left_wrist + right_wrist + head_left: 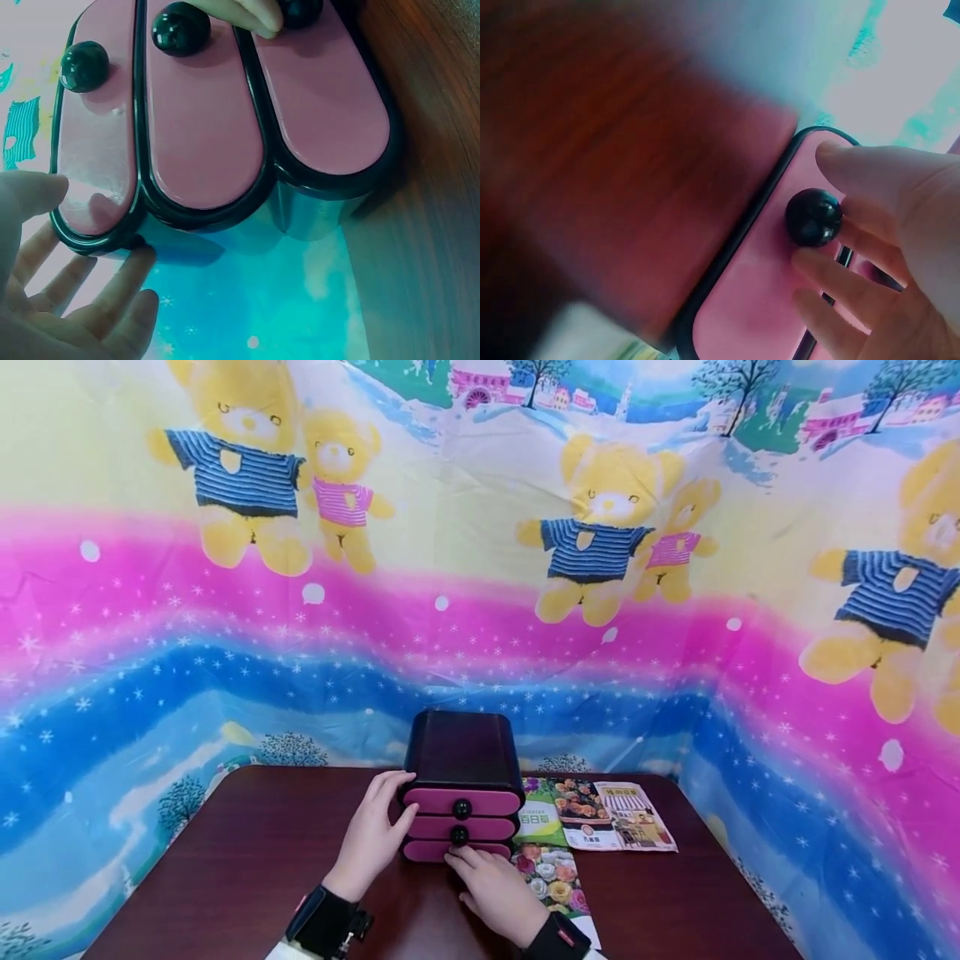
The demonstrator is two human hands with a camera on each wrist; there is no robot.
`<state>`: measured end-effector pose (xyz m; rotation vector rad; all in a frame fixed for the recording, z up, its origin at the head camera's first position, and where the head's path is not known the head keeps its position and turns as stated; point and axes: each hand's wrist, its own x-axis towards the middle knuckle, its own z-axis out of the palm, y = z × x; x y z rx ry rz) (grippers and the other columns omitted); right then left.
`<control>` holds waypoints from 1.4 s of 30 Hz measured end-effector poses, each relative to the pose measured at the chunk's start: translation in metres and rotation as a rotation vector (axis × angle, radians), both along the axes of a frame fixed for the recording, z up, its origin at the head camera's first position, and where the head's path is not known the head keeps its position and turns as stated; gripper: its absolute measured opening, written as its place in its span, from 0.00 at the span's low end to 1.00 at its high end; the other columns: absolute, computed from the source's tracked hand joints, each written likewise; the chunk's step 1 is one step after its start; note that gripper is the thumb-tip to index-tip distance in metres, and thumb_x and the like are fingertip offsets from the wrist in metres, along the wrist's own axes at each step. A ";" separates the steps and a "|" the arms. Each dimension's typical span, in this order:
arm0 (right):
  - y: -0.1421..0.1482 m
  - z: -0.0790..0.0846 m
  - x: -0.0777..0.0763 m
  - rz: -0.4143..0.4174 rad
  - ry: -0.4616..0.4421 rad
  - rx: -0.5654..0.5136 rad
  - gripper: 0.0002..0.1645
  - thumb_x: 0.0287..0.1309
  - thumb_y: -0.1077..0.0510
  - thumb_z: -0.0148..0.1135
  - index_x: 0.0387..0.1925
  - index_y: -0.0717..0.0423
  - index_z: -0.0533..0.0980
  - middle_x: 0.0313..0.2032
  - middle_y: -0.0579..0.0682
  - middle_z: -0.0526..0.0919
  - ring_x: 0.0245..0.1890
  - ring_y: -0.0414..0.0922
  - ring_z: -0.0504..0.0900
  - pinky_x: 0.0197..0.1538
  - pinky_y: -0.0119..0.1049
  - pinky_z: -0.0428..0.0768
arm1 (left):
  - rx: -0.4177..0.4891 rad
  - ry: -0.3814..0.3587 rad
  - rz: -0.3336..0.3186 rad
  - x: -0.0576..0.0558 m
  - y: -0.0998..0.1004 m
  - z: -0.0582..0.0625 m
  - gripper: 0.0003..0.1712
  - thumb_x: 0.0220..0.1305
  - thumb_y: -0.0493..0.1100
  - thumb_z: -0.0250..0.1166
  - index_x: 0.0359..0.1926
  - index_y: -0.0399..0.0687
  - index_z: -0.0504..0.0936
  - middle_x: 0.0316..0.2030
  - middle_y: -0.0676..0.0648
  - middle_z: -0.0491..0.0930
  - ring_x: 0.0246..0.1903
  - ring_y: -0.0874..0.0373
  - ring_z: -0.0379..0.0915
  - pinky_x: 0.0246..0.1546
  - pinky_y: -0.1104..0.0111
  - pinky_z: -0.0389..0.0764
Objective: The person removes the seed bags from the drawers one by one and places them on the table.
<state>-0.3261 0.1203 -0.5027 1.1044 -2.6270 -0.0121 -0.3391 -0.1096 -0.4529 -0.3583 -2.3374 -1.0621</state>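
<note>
A black mini drawer cabinet (463,747) with three pink drawer fronts and round black knobs stands on the table. My left hand (372,835) rests against its upper left side, thumb by the top drawer front (105,150), fingers spread along the side. At the bottom drawer is my right hand (501,891). In the right wrist view, its fingertips touch the pink front around the bottom knob (814,217), with the thumb (847,161) beside the knob and apart from it. All three drawers look closed. Their contents are hidden.
Several flat packets with flower pictures lie right of the cabinet, including a rose-print one (551,877) partly behind my right hand and a striped-awning one (636,817). The dark wooden table (255,852) meets a bear-print cloth (450,635) behind.
</note>
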 end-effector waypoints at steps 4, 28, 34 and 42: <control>-0.003 0.001 -0.001 -0.007 -0.038 -0.007 0.29 0.65 0.53 0.69 0.66 0.50 0.76 0.62 0.47 0.79 0.59 0.42 0.81 0.57 0.38 0.81 | 0.017 0.028 0.006 -0.003 -0.001 0.000 0.23 0.68 0.37 0.68 0.62 0.51 0.79 0.62 0.46 0.74 0.58 0.49 0.77 0.53 0.55 0.81; -0.003 0.006 -0.001 0.102 -0.010 -0.065 0.16 0.59 0.60 0.73 0.50 0.46 0.86 0.50 0.42 0.82 0.47 0.38 0.83 0.49 0.31 0.82 | 0.115 0.052 -0.026 -0.010 -0.003 -0.004 0.20 0.69 0.34 0.66 0.59 0.53 0.82 0.60 0.49 0.76 0.53 0.53 0.77 0.52 0.56 0.80; -0.003 0.010 0.002 0.130 0.003 -0.061 0.15 0.55 0.61 0.76 0.44 0.42 0.88 0.42 0.38 0.81 0.40 0.34 0.82 0.42 0.25 0.79 | 0.131 0.048 -0.006 -0.011 0.000 -0.007 0.20 0.69 0.34 0.66 0.59 0.54 0.82 0.60 0.49 0.77 0.53 0.54 0.76 0.51 0.56 0.80; -0.002 0.005 0.009 0.182 0.086 -0.051 0.10 0.58 0.60 0.74 0.40 0.42 0.88 0.39 0.38 0.80 0.36 0.32 0.81 0.38 0.22 0.77 | 0.145 0.050 -0.005 -0.011 -0.001 -0.007 0.19 0.69 0.34 0.66 0.58 0.53 0.83 0.60 0.47 0.78 0.52 0.54 0.77 0.50 0.57 0.80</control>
